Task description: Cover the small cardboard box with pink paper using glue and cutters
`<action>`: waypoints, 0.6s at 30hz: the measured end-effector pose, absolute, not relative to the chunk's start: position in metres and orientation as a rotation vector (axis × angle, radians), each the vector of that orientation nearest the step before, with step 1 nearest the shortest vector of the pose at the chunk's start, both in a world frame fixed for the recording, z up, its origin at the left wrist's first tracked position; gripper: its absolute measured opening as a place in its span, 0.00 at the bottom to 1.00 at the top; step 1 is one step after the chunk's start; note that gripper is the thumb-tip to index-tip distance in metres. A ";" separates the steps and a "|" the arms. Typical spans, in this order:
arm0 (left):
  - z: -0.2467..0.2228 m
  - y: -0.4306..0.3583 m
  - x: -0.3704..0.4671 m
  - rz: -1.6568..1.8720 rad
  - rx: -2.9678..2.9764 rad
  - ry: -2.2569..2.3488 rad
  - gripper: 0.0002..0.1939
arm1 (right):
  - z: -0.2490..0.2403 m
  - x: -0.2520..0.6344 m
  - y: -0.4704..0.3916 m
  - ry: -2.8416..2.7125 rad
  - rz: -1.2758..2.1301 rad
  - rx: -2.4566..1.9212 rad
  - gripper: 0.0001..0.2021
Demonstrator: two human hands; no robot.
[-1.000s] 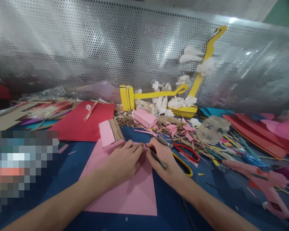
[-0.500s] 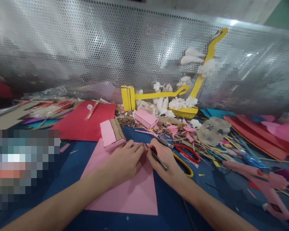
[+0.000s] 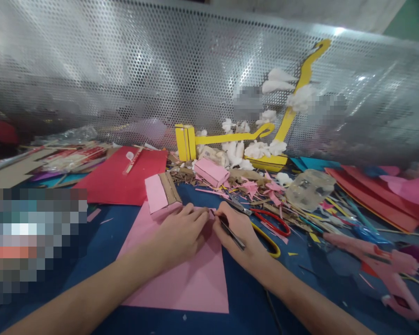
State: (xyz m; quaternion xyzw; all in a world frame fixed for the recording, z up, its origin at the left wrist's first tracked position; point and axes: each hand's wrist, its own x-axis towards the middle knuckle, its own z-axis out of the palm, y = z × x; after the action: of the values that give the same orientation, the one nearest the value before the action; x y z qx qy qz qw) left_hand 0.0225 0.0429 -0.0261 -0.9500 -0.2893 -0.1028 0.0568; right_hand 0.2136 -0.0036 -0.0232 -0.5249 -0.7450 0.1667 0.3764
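My left hand [image 3: 183, 232] lies on a pink paper sheet [image 3: 199, 288], fingers slightly bent and pressing near its far edge. Just beyond it, a box covered in pink paper with a bare cardboard strip [image 3: 157, 195] stands on the sheet's far left. In my right hand [image 3: 239, 232] is a slim dark pen-like tool [image 3: 232, 232], pinched like a pen with its tip at the sheet's upper right edge. Close by my right hand lie scissors with red handles [image 3: 277, 223] and a yellow-handled tool [image 3: 268, 239], partly hidden by that hand.
A pink glue gun [image 3: 377, 260] lies at the right. Behind are a second pink box [image 3: 211, 172], cardboard and paper scraps [image 3: 251, 186], and yellow models [image 3: 185, 142] with white fluff against a perforated metal panel [image 3: 143, 70]. Red sheets [image 3: 125, 181] lie at the left.
The pen-like tool tilts very slightly differently in my right hand, its back end a little to the right. My left hand and the paper look unmoved.
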 end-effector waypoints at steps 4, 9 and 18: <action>-0.029 0.045 0.022 -0.326 -2.917 -0.881 0.15 | -0.019 0.213 -0.004 -1.908 0.464 -1.328 0.12; -0.030 0.046 0.022 -0.339 -2.929 -0.883 0.14 | -0.021 0.214 -0.004 -1.881 0.431 -1.349 0.10; -0.029 0.046 0.021 -0.359 -2.949 -0.907 0.17 | -0.019 0.215 -0.004 -1.888 0.449 -1.379 0.11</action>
State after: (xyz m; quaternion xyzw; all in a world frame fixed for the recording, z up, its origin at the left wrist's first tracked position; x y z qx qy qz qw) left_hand 0.0210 0.0459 -0.0287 -0.9493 -0.2919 -0.1156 0.0175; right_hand 0.2146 -0.0044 -0.0192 -0.5378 -0.7364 0.1751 0.3712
